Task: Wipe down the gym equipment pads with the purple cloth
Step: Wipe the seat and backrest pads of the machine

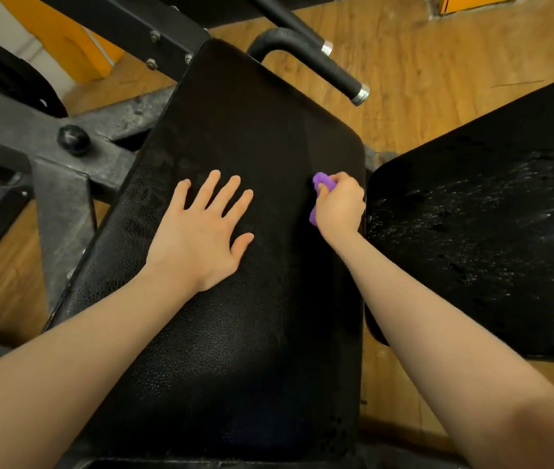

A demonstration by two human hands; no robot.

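Steel frame (62, 184) of the gym machine stands at far left. Beside it, the left hand (201, 235) lies flat with fingers spread wide on the black centre pad (235, 333). Near that pad's right edge, the right hand (338, 206) grips the bunched purple cloth (319, 184) against it. Farther right sits a second pad (489, 231), speckled with white streaks.

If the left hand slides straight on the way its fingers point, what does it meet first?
Likely only more of the black textured vinyl pad under the left hand; further on, the pad's far edge. Depth is unclear.
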